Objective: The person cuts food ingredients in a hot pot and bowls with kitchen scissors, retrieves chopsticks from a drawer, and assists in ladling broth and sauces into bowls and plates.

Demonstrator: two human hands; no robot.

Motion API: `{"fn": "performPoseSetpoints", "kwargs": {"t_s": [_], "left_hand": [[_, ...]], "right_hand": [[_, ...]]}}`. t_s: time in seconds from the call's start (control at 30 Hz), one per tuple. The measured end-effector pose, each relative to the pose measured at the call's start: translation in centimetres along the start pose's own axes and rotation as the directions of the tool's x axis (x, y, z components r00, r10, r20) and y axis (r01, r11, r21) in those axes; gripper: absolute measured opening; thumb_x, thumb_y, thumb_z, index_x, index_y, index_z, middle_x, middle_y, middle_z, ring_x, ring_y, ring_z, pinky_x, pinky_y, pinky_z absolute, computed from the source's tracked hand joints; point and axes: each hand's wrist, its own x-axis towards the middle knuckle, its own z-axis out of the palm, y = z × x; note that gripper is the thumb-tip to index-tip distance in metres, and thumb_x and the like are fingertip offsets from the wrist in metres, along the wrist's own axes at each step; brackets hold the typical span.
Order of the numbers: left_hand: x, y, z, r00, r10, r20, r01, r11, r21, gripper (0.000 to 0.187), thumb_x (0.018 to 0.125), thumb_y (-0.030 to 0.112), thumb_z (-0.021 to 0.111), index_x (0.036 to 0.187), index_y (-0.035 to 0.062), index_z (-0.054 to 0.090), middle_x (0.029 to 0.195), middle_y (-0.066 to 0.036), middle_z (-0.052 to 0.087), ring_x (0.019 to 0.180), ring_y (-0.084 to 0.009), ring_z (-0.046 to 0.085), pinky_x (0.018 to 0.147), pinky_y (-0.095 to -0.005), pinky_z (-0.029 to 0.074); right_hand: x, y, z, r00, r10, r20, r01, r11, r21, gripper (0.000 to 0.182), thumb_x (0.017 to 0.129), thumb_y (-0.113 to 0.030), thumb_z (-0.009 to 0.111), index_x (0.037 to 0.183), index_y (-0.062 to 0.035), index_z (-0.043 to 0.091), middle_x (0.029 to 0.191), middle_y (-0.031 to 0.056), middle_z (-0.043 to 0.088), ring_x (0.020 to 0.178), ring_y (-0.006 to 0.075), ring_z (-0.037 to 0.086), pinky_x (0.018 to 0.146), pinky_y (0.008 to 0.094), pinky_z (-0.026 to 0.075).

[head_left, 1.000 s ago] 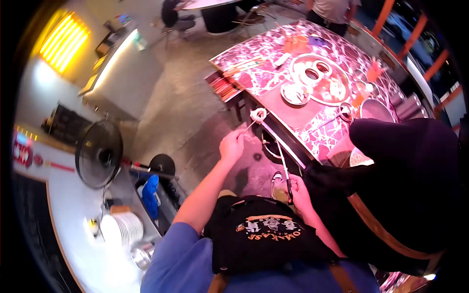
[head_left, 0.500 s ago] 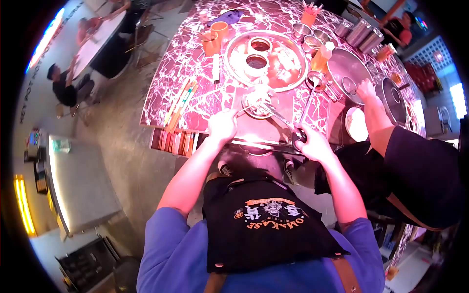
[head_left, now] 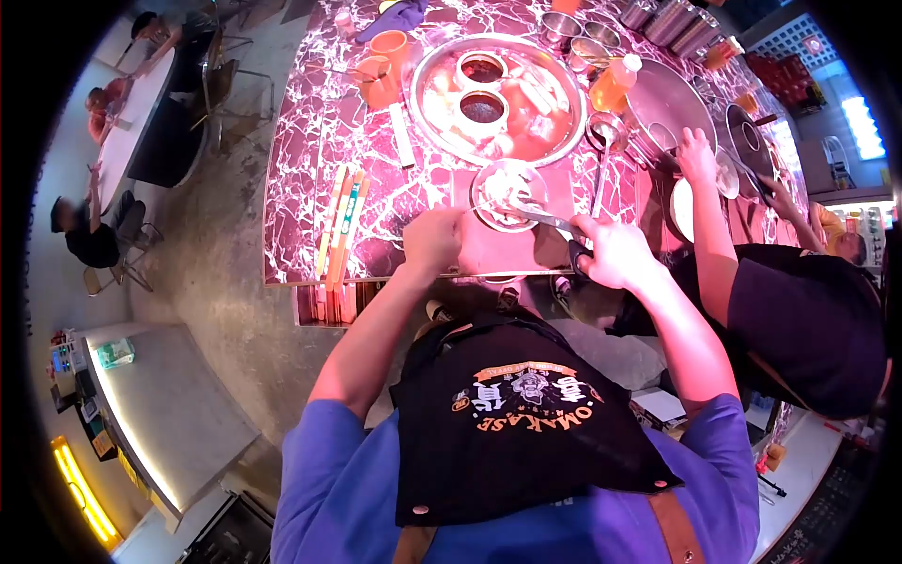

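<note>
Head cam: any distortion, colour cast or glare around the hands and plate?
Head view: strong fisheye, black vignette corners. Pink-red cast over the marble table, left hand and right hand. Glare on the hotpot pan; small plate soft.

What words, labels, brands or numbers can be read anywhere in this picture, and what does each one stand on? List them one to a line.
"OMAKASE": orange letters, upside down in this view, on the black apron of the person wearing the camera.
Characters above that word on the apron logo: too small to read.
Wrappers of the chopstick packets on the marble table: print blurred, unreadable.
Bottle beside the hotpot tray: no readable label.
</note>
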Motion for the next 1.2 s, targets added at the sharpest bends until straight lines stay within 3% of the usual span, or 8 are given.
{"fn": "performPoseSetpoints", "kwargs": {"t_s": [0.1,0.33,0.47,0.7,0.83,0.9,1.0,1.2], "left_hand": [[-0.2,0.9,0.4,0.997,-0.031,-0.078,0.017,0.984,-0.177,0.023,0.087,0.02,0.055,0.101,0.0165,0.073,0.09,-0.01,0.069,0.084,-0.0314,0.066,0.071,-0.0417,0.052],[-0.9,1.9,-1.9,0.997,-0.074,0.027,0.077,0.993,-0.09,0.021,0.089,0.021,0.058,0.102,0.0145,0.073,0.089,-0.01,0.069,0.083,-0.031,0.067,0.071,-0.0404,0.052],[-1.9,0.7,-4.9,0.988,-0.144,0.062,0.147,0.988,-0.052,0.021,0.089,0.022,0.058,0.103,0.0133,0.072,0.091,-0.012,0.07,0.086,-0.033,0.067,0.073,-0.042,0.053],[1.4,-0.1,-6.5,0.932,-0.234,0.278,0.248,0.969,-0.016,0.029,0.088,0.023,0.05,0.104,0.0157,0.073,0.099,-0.016,0.07,0.094,-0.034,0.067,0.084,-0.0438,0.053],[2.4,0.0,-7.7,0.913,-0.227,0.34,0.235,0.972,0.018,0.025,0.089,0.025,0.058,0.107,0.0148,0.073,0.096,-0.015,0.071,0.093,-0.0305,0.069,0.083,-0.0401,0.054],[2.8,0.7,-8.1,0.962,-0.15,0.228,0.131,0.987,0.096,0.025,0.089,0.024,0.057,0.105,0.0151,0.073,0.096,-0.015,0.071,0.092,-0.0304,0.069,0.083,-0.041,0.054],[4.3,1.6,-8.7,0.96,-0.076,0.269,0.029,0.984,0.173,0.024,0.089,0.023,0.056,0.103,0.0158,0.074,0.094,-0.015,0.071,0.091,-0.0308,0.069,0.083,-0.0415,0.054],[5.7,1.6,-7.8,0.926,-0.118,0.358,0.058,0.983,0.174,0.025,0.087,0.023,0.058,0.106,0.0182,0.073,0.096,-0.014,0.07,0.09,-0.031,0.069,0.081,-0.0405,0.054]], "right_hand": [[0.6,0.1,0.2,1.0,-0.007,0.012,0.008,0.997,-0.082,0.05,0.074,-0.02,0.067,0.12,-0.0047,0.053,0.097,0.0191,0.064,0.092,0.0347,0.067,0.078,0.046,0.054],[3.3,1.6,2.4,0.984,-0.127,-0.128,0.113,0.987,-0.111,0.039,0.08,-0.013,0.058,0.118,-0.0038,0.056,0.097,0.0198,0.064,0.089,0.0341,0.067,0.074,0.0437,0.055],[3.5,2.5,1.7,0.991,-0.101,-0.09,0.09,0.989,-0.118,0.034,0.082,-0.015,0.058,0.114,-0.0042,0.057,0.097,0.0201,0.064,0.088,0.0339,0.068,0.073,0.0436,0.055],[3.5,4.7,0.8,0.996,-0.077,0.043,0.076,0.997,0.018,0.061,0.074,-0.021,0.069,0.132,-0.0113,0.049,0.106,0.0179,0.063,0.098,0.0351,0.065,0.083,0.0461,0.054],[3.2,5.7,1.4,0.996,-0.071,0.05,0.067,0.994,0.084,0.059,0.075,-0.021,0.069,0.13,-0.0109,0.05,0.105,0.0184,0.063,0.099,0.0364,0.064,0.083,0.0468,0.053],[3.1,5.8,1.9,0.997,-0.071,0.036,0.067,0.993,0.099,0.059,0.075,-0.021,0.069,0.129,-0.0108,0.05,0.104,0.0186,0.063,0.098,0.0369,0.064,0.083,0.047,0.053],[3.2,5.8,2.3,0.997,-0.074,0.016,0.071,0.99,0.119,0.057,0.075,-0.022,0.069,0.128,-0.0102,0.05,0.103,0.0194,0.063,0.097,0.0373,0.064,0.082,0.0476,0.053],[2.7,4.2,1.8,0.999,-0.037,0.015,0.036,0.995,0.088,0.053,0.078,-0.02,0.068,0.128,-0.01,0.05,0.103,0.0196,0.063,0.097,0.0371,0.065,0.082,0.0473,0.053]]}}
